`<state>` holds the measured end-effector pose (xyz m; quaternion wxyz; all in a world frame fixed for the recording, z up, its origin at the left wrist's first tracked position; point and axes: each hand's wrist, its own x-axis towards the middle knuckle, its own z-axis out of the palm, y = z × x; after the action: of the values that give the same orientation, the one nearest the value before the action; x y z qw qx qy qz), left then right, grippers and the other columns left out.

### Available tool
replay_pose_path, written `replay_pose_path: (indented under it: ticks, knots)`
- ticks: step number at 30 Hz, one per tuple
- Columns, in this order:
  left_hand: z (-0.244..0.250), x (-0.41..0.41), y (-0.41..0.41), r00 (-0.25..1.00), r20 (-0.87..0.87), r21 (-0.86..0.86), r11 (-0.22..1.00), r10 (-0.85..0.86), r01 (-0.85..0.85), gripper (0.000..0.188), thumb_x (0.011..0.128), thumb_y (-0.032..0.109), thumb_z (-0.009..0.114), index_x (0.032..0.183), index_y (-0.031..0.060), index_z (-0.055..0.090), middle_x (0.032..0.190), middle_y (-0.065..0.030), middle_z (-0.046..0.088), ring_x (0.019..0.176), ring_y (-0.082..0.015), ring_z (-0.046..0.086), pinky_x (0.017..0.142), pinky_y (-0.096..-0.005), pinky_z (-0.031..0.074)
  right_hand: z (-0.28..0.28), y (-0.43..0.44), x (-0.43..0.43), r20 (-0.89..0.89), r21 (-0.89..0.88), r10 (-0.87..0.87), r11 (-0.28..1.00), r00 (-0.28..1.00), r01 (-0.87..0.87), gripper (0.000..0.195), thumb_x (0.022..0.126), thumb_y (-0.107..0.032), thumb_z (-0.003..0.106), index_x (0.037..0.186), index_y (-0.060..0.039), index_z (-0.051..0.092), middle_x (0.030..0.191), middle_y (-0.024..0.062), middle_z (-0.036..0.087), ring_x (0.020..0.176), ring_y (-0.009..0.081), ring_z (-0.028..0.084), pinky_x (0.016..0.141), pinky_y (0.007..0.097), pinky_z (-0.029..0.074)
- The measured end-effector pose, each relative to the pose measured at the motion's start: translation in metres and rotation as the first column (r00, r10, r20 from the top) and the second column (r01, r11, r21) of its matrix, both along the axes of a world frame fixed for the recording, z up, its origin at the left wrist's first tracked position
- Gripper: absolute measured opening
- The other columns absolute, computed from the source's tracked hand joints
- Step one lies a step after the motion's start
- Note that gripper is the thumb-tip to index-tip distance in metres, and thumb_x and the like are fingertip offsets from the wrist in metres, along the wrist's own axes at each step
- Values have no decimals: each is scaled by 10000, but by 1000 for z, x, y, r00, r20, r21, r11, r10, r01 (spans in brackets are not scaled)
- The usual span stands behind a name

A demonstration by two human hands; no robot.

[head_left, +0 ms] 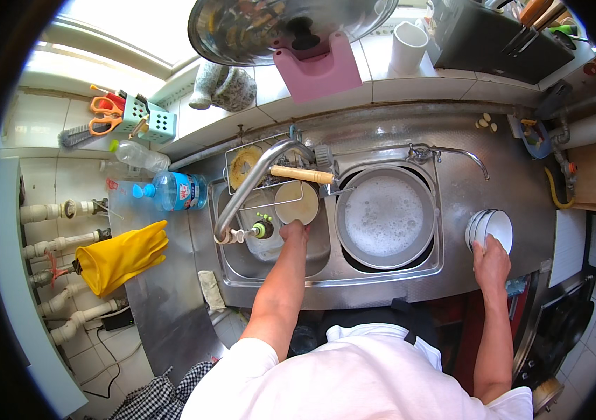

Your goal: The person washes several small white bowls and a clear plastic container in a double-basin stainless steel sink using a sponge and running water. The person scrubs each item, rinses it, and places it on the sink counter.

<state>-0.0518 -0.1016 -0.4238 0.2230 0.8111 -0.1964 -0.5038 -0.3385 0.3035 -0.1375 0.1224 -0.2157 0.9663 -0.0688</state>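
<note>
My left hand [295, 231] grips the near rim of a round, light-coloured bowl [297, 203] above the left basin, its fingertips partly hidden. At the right, on the steel counter, my right hand [492, 260] holds the near edge of nested white bowls [496, 231], tilted on their side. Between my hands, a large round metal basin [433, 210] of foamy water sits in the right sink. A curved metal faucet [256, 184] with a green-tipped nozzle [262, 229] reaches over the left sink, where a clear plastic container [263, 252] lies.
A wire rack [228, 163] with a scrubber and a wooden-handled tool [302, 174] hangs over the left sink. Yellow rubber gloves [122, 257] and a blue detergent bottle [179, 191] are at left. A small tap [460, 151] stands behind the right sink.
</note>
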Motion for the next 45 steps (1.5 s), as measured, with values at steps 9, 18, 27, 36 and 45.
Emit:
replay_pose_path:
  ticks: [9, 18, 27, 36, 45]
  knots:
    - [18, -8, 10, 999, -44, 5, 1000, 20, -20, 364, 868, -88, 548, 1220, -16, 605, 1171, -191, 656, 870, -355, 709, 613, -459, 623, 2, -3, -2, 36, 14, -24, 1000, 999, 24, 306, 934, -259, 700, 1100, -6, 657, 969, 213, 690, 907, 437, 677, 778, 528, 534]
    - [28, 3, 3, 982, -54, -4, 984, -179, 179, 332, 890, -74, 481, 1200, -43, 597, 1071, -202, 676, 766, -340, 722, 511, -396, 616, 0, -1, -3, 33, -14, -14, 1000, 999, 15, 280, 934, -257, 701, 1049, -8, 643, 940, 212, 680, 889, 442, 669, 760, 533, 527]
    - [47, 17, 8, 961, -152, -141, 968, -229, 208, 394, 888, -70, 457, 1273, -32, 535, 1125, -210, 669, 840, -368, 743, 573, -415, 672, 1, 0, -4, 46, -38, -17, 999, 999, 19, 272, 932, -249, 703, 1041, -9, 637, 929, 214, 676, 886, 447, 662, 752, 539, 521]
    - [80, 49, 6, 865, -92, -241, 854, -494, 462, 407, 917, -21, 476, 1322, -27, 509, 1149, -198, 662, 890, -342, 745, 606, -404, 677, 1, -1, -5, 47, -36, -16, 999, 999, 18, 267, 931, -246, 708, 1037, -11, 638, 931, 215, 678, 883, 447, 664, 755, 534, 522]
    - [135, 74, 3, 577, 291, -270, 513, -764, 815, 241, 913, 11, 521, 1117, -62, 624, 902, -194, 691, 671, -288, 721, 564, -399, 658, -2, 1, -4, 43, -30, -14, 999, 999, 16, 280, 937, -250, 705, 1066, -9, 645, 952, 217, 685, 906, 447, 670, 779, 531, 526]
